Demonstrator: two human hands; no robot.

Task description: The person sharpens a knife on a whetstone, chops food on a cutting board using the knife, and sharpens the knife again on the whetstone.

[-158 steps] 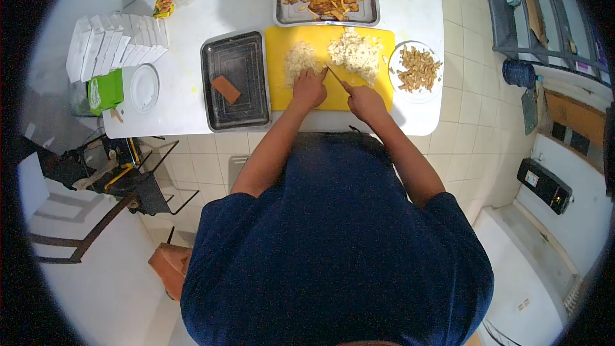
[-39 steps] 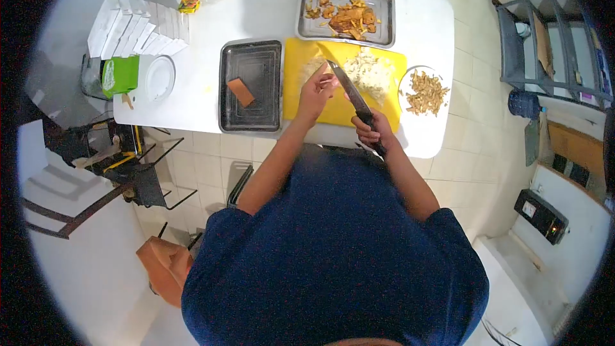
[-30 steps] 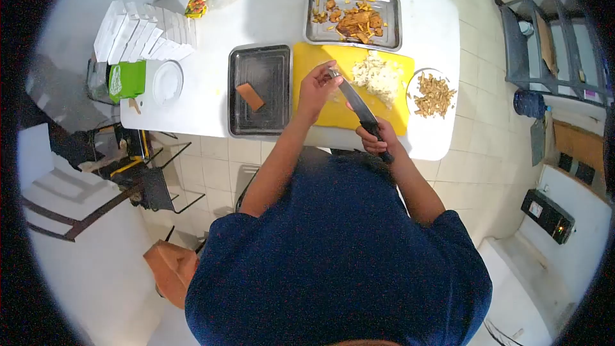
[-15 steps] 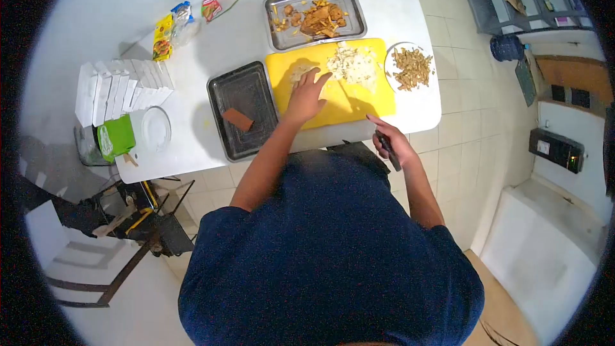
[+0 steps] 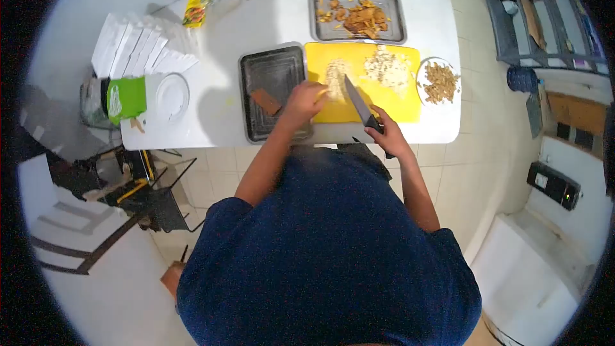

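A kitchen knife [image 5: 360, 104] is held by its black handle in my right hand [image 5: 389, 136], at the front edge of a yellow cutting board [image 5: 349, 110]. Its blade slants up and left over the board, the tip beside a small pale chopped heap [image 5: 336, 77]. My left hand [image 5: 305, 102] is closed with curled fingers at the board's left edge, near that heap; whatever it may grip is too small to make out. A larger pale chopped pile [image 5: 387, 67] lies further right on the board.
Left of the board sits a dark tray [image 5: 274, 64] with a brown rectangular piece [image 5: 264, 101]. Behind is a metal tray [image 5: 394, 32] of browned food. A plate of brown strips [image 5: 441, 83] stands right. White boxes [image 5: 131, 48] and a green container [image 5: 126, 98] are left.
My left hand has drawn back from the small heap to the board's left edge, and its fingers have curled. The knife has swung over the board. The camera view has shifted.
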